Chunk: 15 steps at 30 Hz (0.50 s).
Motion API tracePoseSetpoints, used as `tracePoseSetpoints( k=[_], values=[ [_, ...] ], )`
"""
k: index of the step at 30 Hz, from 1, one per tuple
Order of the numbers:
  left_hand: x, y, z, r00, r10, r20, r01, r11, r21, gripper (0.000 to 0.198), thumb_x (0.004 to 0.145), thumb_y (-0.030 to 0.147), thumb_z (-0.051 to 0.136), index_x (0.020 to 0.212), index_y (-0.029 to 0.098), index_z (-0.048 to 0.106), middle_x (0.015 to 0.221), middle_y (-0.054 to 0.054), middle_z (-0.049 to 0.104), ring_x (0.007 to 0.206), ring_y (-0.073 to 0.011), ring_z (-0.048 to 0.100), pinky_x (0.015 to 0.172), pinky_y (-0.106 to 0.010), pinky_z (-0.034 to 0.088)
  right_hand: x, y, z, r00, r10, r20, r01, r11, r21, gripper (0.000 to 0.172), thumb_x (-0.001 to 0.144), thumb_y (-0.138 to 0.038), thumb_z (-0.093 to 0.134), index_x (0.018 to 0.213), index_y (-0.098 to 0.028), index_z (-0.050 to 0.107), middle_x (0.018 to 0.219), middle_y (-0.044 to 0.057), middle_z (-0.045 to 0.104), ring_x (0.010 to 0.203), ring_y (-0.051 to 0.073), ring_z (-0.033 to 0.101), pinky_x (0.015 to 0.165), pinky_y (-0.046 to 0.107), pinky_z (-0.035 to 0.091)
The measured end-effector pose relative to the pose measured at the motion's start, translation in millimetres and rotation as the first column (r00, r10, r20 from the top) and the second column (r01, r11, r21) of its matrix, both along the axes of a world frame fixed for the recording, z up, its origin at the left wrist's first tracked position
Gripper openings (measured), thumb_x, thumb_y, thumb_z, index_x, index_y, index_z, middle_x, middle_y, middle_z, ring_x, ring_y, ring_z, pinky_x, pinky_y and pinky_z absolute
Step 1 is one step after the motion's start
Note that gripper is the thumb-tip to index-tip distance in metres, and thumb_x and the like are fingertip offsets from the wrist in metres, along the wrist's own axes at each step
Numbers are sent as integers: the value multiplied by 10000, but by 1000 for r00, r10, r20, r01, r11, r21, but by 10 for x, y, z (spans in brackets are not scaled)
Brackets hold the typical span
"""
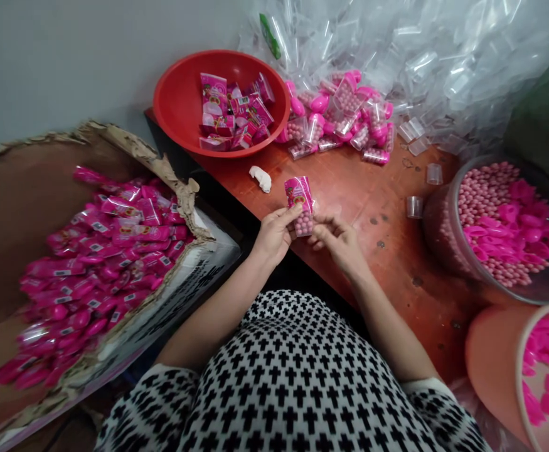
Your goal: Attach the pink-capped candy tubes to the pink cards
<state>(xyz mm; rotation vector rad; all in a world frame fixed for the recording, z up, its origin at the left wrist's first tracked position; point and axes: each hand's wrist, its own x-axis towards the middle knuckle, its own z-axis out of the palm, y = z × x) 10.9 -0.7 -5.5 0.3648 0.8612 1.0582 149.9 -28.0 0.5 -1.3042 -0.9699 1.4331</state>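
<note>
My left hand (pixel 274 233) and my right hand (pixel 337 242) pinch a small clear candy tube (pixel 303 221) filled with pink balls between them, just above the red table's near edge. A pink printed label sleeve (pixel 298 192) sits over the tube's upper half. My left fingers grip the tube's side near the sleeve. My right fingers hold its lower end.
A red bowl (pixel 180 100) of pink sleeves sits at the back. Filled tubes (pixel 344 119) lie beside it under a heap of clear bags (pixel 425 56). A tub of pink balls and caps (pixel 504 220) stands right. A cardboard box (pixel 29 207) of finished packs is left.
</note>
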Motion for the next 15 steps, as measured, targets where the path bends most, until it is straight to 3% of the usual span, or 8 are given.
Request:
tracePoseSetpoints(
  k=[4, 15],
  values=[
    [41, 9, 7, 999, 25, 41, -25, 1000, -9, 295, 719, 358, 769, 801, 92, 672, 759, -75, 701, 685, -131, 663, 674, -239, 535, -145, -171, -38, 992, -56, -114, 47, 996, -77, 316, 677, -378, 785, 874, -188, 626, 697, -34, 685, 555, 90, 638, 561, 224, 548],
    [19, -3, 57, 998, 66, 2, -66, 998, -15, 295, 626, 293, 843, 700, 91, 641, 678, -42, 674, 631, -103, 632, 640, -216, 511, -191, -83, -27, 978, -153, -144, 144, 987, -68, 289, 607, -361, 821, 745, -189, 635, 644, -32, 701, 489, 100, 637, 489, 220, 556]
  ],
)
